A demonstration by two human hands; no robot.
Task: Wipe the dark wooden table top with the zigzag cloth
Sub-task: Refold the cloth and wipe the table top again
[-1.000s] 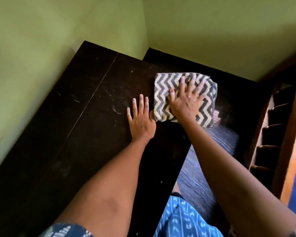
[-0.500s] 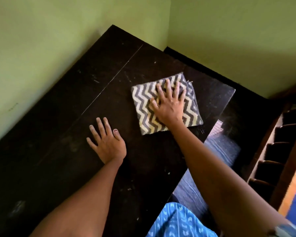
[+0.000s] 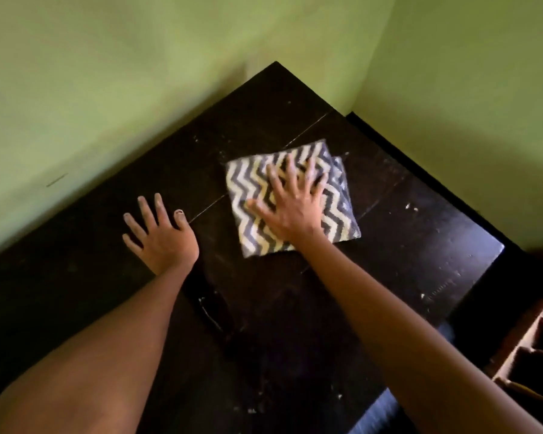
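The folded grey-and-cream zigzag cloth (image 3: 250, 195) lies flat on the dark wooden table top (image 3: 420, 239), near its far middle, across a seam between boards. My right hand (image 3: 293, 203) presses down on the cloth with its fingers spread, covering the cloth's centre. Palm down on the bare wood to the left of the cloth rests my left hand (image 3: 162, 238), fingers apart and holding nothing. The two hands are apart, with a strip of table between them.
Green walls (image 3: 123, 89) meet in a corner right behind the table. White specks (image 3: 411, 207) and smears dot the wood to the right and near the front edge. Dark wooden steps (image 3: 536, 355) drop away at the lower right past the table's right edge.
My right hand has slid the cloth from the table's right edge toward the left and the middle. My left hand has shifted left along the wood. The view has swung to show more of the table.
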